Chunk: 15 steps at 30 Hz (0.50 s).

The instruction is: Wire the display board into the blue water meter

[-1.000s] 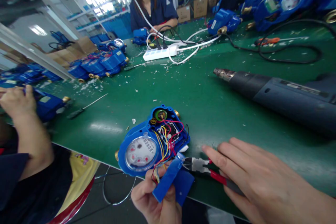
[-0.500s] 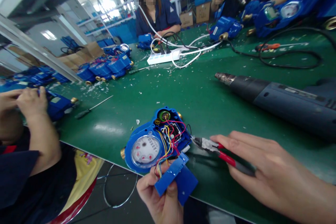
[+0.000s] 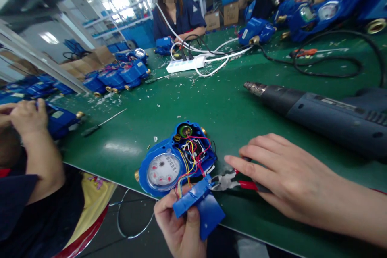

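Head view: at lower centre, one blue cover piece (image 3: 198,205) was gripped by the left hand (image 3: 181,229), whose wrist was cut off by the bottom edge. One pair of red-handled pliers (image 3: 232,182) was grasped by the right hand (image 3: 287,181), their handles largely hidden under the fingers. One open water meter (image 3: 177,159) lay on the green table (image 3: 226,109), its coloured wires tangled and hard to count.

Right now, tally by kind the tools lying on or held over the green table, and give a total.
Grey heat guns lying on the table: 1
Red-handled pliers in the right hand: 1
Black-handled screwdrivers: 1
Orange-handled screwdrivers: 1
White power strips: 1
Total: 5
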Each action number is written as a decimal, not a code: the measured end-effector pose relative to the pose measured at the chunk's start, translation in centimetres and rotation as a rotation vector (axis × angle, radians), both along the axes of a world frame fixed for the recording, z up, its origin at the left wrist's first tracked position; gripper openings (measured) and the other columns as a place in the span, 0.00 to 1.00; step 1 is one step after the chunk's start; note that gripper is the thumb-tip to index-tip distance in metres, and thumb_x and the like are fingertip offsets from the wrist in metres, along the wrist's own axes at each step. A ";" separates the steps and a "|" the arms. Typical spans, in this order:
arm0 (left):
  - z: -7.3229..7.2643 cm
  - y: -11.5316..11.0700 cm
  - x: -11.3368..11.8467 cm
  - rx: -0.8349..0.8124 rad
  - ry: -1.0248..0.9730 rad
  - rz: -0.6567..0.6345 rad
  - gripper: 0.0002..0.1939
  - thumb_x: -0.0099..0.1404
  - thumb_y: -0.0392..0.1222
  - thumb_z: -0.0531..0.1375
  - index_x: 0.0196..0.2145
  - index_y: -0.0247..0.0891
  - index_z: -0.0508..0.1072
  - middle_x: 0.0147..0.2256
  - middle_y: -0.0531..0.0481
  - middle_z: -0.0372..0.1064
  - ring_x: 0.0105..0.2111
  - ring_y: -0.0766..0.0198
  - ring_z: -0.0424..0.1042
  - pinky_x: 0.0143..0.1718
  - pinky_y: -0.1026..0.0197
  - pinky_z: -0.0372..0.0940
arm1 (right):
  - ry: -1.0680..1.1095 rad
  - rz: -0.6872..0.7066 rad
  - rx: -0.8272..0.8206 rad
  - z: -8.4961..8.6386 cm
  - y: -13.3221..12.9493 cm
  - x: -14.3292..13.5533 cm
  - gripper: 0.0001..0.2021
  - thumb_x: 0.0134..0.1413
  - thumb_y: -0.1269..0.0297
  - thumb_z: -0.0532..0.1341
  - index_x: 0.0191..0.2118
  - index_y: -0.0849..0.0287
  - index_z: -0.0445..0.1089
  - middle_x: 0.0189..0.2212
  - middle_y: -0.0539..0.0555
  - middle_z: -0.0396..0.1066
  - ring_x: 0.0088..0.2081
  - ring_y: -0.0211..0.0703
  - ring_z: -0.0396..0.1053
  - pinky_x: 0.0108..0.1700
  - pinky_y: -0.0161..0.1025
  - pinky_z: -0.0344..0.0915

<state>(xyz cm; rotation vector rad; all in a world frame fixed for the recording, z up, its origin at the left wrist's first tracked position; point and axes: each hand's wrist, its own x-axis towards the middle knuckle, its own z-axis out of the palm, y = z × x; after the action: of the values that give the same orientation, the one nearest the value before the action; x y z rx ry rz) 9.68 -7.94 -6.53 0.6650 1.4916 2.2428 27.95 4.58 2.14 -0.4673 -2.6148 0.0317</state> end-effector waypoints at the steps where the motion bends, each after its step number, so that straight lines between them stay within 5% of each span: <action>1: 0.0 0.0 0.0 -0.008 -0.006 -0.001 0.18 0.52 0.40 0.73 0.37 0.42 0.69 0.33 0.54 0.79 0.32 0.64 0.79 0.34 0.65 0.73 | 0.000 0.011 0.011 0.0 0.2 0.0 0.15 0.60 0.73 0.54 0.50 0.63 0.70 0.37 0.59 0.72 0.37 0.50 0.65 0.36 0.44 0.58; 15: 0.4 0.2 -0.2 0.036 0.039 -0.051 0.16 0.54 0.39 0.72 0.37 0.42 0.69 0.32 0.53 0.78 0.30 0.63 0.79 0.34 0.63 0.73 | -0.074 0.019 0.010 0.4 0.4 0.3 0.14 0.58 0.73 0.54 0.46 0.60 0.74 0.33 0.56 0.74 0.31 0.44 0.65 0.31 0.40 0.59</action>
<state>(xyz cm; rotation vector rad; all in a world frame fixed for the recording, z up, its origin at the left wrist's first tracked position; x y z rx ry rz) 9.52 -7.72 -6.09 0.7533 1.4396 2.2352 28.21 5.00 2.52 -0.4478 -2.6906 0.0084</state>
